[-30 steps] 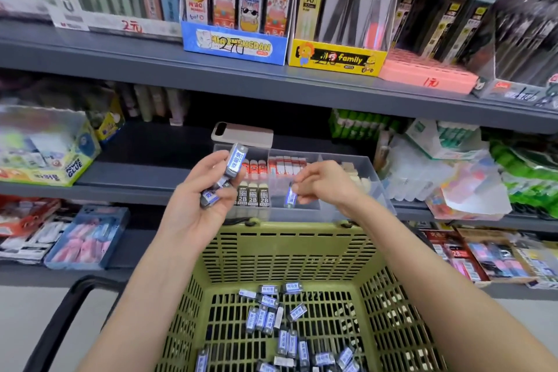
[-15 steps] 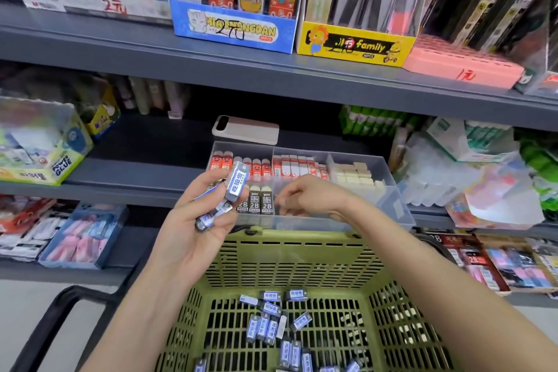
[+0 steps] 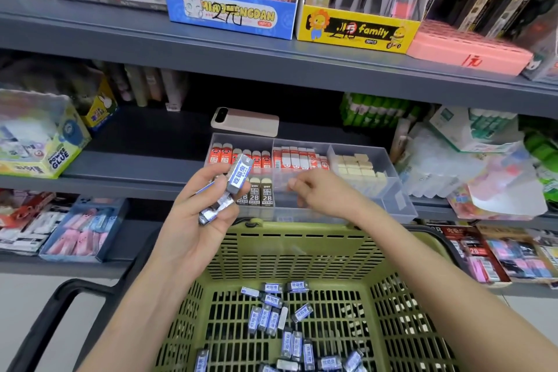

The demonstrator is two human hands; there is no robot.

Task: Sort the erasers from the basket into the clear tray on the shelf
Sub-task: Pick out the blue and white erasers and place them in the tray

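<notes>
Your left hand [image 3: 193,220] grips several blue-and-white wrapped erasers [image 3: 240,174]; whether your right hand [image 3: 320,192] over the clear plastic tray [image 3: 401,205] pinches one is unclear; feed them singly, standing upright.

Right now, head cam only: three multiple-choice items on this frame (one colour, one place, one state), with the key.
1. The basket is:
A) red
B) blue
C) green

2. The phone lies:
A) on the shelf behind the clear tray
B) in the basket
C) on the floor

3. The left hand:
A) is flat and empty
B) grips several erasers
C) rests on the basket's rim

Key:
1 C, its slotted walls and rim are green.
2 A, it lies flat beyond the tray's back wall.
3 B, its fingers curl round blue-and-white erasers.
</notes>
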